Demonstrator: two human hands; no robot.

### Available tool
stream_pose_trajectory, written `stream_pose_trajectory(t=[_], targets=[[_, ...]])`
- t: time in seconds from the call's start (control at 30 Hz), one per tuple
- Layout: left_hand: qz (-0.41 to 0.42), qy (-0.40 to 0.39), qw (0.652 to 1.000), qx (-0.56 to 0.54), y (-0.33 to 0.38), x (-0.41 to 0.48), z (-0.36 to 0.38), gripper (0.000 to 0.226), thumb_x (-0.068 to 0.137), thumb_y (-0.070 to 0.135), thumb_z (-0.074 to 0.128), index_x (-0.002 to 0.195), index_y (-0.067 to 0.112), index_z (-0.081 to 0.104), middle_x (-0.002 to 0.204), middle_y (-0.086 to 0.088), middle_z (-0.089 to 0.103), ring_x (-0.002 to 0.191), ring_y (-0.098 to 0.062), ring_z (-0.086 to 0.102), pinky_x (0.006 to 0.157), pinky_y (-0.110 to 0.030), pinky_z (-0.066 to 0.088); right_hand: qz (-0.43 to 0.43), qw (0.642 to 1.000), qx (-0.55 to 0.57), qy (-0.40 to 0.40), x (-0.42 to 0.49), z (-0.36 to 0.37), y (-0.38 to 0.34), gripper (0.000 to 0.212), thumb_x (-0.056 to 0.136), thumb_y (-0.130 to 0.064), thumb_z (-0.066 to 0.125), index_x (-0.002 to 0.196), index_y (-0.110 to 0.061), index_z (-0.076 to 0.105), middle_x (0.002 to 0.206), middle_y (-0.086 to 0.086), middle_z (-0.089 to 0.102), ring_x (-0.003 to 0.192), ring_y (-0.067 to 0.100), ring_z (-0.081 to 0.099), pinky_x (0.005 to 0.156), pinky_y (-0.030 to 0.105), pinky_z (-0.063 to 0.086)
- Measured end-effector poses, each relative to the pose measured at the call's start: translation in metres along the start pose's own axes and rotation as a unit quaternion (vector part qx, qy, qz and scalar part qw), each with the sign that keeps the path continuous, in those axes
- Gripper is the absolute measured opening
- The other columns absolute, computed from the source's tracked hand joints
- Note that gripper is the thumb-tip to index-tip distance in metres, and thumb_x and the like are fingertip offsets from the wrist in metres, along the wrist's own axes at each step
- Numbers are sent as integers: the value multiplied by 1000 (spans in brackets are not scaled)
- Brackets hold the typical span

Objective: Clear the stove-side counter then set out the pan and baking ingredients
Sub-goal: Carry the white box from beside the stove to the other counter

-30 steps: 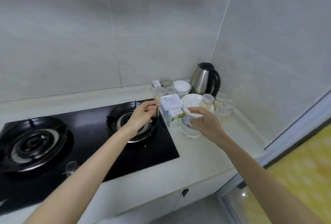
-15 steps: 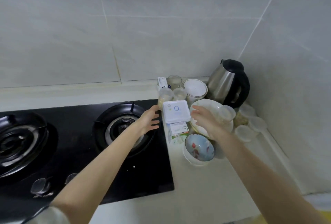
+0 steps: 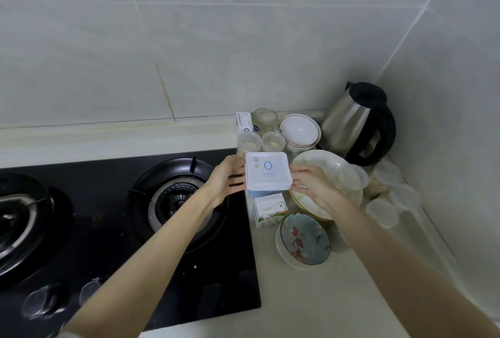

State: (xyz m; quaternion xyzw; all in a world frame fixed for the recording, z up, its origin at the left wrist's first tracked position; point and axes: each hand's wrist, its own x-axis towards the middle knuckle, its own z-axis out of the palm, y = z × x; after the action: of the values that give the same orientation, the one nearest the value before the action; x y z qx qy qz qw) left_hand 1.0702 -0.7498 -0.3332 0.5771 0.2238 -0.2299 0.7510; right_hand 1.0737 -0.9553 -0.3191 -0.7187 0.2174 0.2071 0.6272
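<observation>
White lidded box (image 3: 267, 171) sits on top of a milk carton (image 3: 269, 209) at the stove's (image 3: 102, 243) right edge, on the counter (image 3: 324, 300). Left hand (image 3: 226, 182) at the box's 9 o'clock, fingers straight, tips against its left side. Right hand (image 3: 311, 187) at 3 o'clock, fingers straight, tips on the right side; box squeezed between both, no curl around it. From the box: large plate (image 3: 328, 167) at 3 behind the right hand, patterned bowl (image 3: 304, 239) at 5, kettle (image 3: 357, 126) at 2, white bowl (image 3: 299, 130) at 1, two small plastic jars (image 3: 250, 141) at 12, burner (image 3: 176, 197) at 8.
</observation>
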Motion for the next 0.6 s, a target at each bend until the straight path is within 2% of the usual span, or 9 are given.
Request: stream_pose_trajectory(t=[0.07,0.17,0.3,0.4,0.47,0.53,0.6], targets=[[20,2,1000,-2,9,-7,1,36,99,36,33,103,16,63,103,-5,67,92,-20,63,80,-32,53,-19,1000,17,-14,-3,-4,-5,29,90,4,55,117,-2,60,101,12,69,81,18,67,67,23,57],[46,0,999,-18,24,-24,1,41,100,37,31,115,13,62,112,-9,66,95,-22,63,76,-32,53,-58,997,38,-38,-14,-11,-23,26,90,1,57,115,-6,63,93,7,71,81,17,68,71,24,58],[99,5,995,-33,46,-62,4,41,100,33,35,122,10,61,110,-9,64,94,-24,63,81,-33,54,-101,990,66,-71,-37,-17,-51,25,88,-2,62,112,-8,65,90,5,71,76,15,68,67,23,58],[149,17,988,-38,54,-100,3,31,98,26,42,116,12,63,108,-8,64,94,-25,65,84,-34,54,-124,984,68,-108,-59,-15,-68,22,87,-4,63,108,-11,66,87,2,74,75,11,71,66,22,58],[172,30,984,-32,53,-128,1,27,95,24,48,112,14,66,112,-8,66,97,-26,66,83,-33,55,-145,979,54,-133,-75,-12,-74,19,88,-5,63,104,-13,67,82,-1,75,76,10,71,73,24,58],[193,54,979,-37,46,-160,-1,25,94,24,51,110,16,67,112,-6,67,97,-24,66,78,-30,55,-161,973,38,-161,-94,-6,-77,24,86,-6,65,110,-8,67,91,3,75,85,15,71,80,30,57],[204,81,975,-44,36,-187,-4,22,93,24,52,106,16,68,110,-6,68,94,-22,66,76,-28,54,-171,967,21,-185,-109,1,-76,30,85,-7,66,115,-4,64,99,8,74,92,18,71,80,31,57]])
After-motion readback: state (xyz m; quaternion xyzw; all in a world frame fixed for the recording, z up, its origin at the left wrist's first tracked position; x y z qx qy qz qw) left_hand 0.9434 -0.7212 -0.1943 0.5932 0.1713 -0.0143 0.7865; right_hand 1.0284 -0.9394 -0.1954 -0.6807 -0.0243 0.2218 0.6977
